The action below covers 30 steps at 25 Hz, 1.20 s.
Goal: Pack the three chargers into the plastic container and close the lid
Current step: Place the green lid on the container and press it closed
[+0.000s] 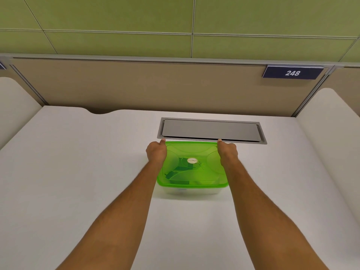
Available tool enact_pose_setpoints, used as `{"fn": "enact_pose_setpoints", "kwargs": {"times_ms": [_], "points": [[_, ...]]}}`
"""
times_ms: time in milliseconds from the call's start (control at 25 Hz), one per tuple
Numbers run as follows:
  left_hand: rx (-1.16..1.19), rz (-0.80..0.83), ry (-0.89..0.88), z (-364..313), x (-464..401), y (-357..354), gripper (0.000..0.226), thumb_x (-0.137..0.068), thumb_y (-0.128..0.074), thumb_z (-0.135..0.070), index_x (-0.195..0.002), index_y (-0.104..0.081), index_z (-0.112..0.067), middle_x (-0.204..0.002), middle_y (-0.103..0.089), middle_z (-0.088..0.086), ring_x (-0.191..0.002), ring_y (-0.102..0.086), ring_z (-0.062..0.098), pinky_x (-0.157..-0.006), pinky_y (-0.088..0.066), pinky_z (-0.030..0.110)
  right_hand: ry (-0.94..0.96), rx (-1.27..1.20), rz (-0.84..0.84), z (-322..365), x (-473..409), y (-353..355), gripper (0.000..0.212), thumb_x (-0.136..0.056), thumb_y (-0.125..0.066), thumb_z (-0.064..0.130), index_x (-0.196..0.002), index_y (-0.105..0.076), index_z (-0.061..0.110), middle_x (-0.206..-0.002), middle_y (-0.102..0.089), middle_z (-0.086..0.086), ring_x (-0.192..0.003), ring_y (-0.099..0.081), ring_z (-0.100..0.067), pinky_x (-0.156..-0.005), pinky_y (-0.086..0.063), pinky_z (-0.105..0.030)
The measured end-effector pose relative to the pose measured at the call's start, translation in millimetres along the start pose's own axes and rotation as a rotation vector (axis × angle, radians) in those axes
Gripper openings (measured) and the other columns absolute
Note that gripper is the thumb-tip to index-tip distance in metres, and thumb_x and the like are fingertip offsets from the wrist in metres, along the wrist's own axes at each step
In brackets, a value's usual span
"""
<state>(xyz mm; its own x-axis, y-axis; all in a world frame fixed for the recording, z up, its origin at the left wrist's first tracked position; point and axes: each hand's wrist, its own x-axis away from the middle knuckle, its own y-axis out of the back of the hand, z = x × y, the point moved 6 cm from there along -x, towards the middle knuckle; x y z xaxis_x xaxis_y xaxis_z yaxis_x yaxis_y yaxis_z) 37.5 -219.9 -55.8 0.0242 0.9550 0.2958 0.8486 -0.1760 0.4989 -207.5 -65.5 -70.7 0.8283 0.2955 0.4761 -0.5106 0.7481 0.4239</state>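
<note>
Two hands: you have both on the far corners of the green lid (191,152), one on each side.
Left hand (156,152): its grip is curled over the far left corner, with the thumb up on top. It is pressing on the lid, not picking it up.
Right hand (228,152): it does the same on the far right corner, thumb on top and grip closed over the edge.
Plastic container (191,190): it sits on the white counter (78,162), right in front of the gray flap (211,130) set into the counter. Your arms reach along both of its sides.
Chargers (180,173): you can see dark shapes through the lid, so they look to be inside. I cannot count all three.
Step now: it looks like you are snapping the lid shut.
How to do it well: push straight down with both thumbs at once. Then slide your hands toward you along the sides and press the near corners too.
Check: look all the way around the rim. The lid should sit flat, with no gap.
Watch out: if a cord pokes up under the edge, the lid may not close. Tuck it in first.
</note>
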Motion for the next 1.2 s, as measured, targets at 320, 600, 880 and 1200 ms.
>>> {"fn": "enact_pose_setpoints", "kwargs": {"times_ms": [320,600,880,1200], "points": [[0.068,0.038,-0.014,5.4,-4.5,-4.5,0.042,-0.096,-0.047,-0.035,-0.063,-0.05,-0.008,-0.066,-0.051,0.006,-0.068,-0.047,0.024,-0.062,-0.035,0.029,-0.046,-0.065,-0.024,-0.6,-0.2,0.7,0.06,-0.085,-0.065,0.04,-0.129,-0.05,0.003,-0.128,-0.058,-0.018,-0.108,-0.057,-0.035,-0.074,-0.04,-0.03],[0.118,0.052,0.002,8.2,-0.6,-1.9,0.048,-0.093,-0.052,-0.035,-0.052,-0.039,-0.013,-0.055,-0.043,0.002,-0.061,-0.042,0.024,-0.059,-0.033,0.03,-0.001,-0.018,-0.038,-1.1,3.7,2.6,0.057,-0.086,-0.062,0.043,-0.124,-0.054,0.002,-0.124,-0.061,-0.018,-0.103,-0.059,-0.035,-0.08,-0.047,-0.035],[0.089,0.26,0.188,-3.1,-12.6,-3.2,0.046,-0.091,-0.058,-0.027,-0.122,-0.049,0.006,-0.097,-0.055,0.017,-0.08,-0.053,0.026,-0.073,-0.043,0.034,0.059,0.118,-0.115,-3.6,14.5,8.2,0.058,-0.086,-0.055,0.052,-0.117,-0.057,0.003,-0.121,-0.063,-0.019,-0.107,-0.06,-0.038,-0.087,-0.048,-0.04],[-0.037,0.142,0.116,-5.6,-7.7,-5.4,0.046,-0.094,-0.054,-0.03,-0.123,-0.05,0.005,-0.124,-0.058,0.022,-0.111,-0.057,0.035,-0.081,-0.047,0.034,0.066,0.171,-0.174,-1.7,24.5,11.8,0.056,-0.086,-0.054,0.05,-0.116,-0.059,0.003,-0.12,-0.064,-0.019,-0.108,-0.059,-0.04,-0.087,-0.047,-0.04]]}}
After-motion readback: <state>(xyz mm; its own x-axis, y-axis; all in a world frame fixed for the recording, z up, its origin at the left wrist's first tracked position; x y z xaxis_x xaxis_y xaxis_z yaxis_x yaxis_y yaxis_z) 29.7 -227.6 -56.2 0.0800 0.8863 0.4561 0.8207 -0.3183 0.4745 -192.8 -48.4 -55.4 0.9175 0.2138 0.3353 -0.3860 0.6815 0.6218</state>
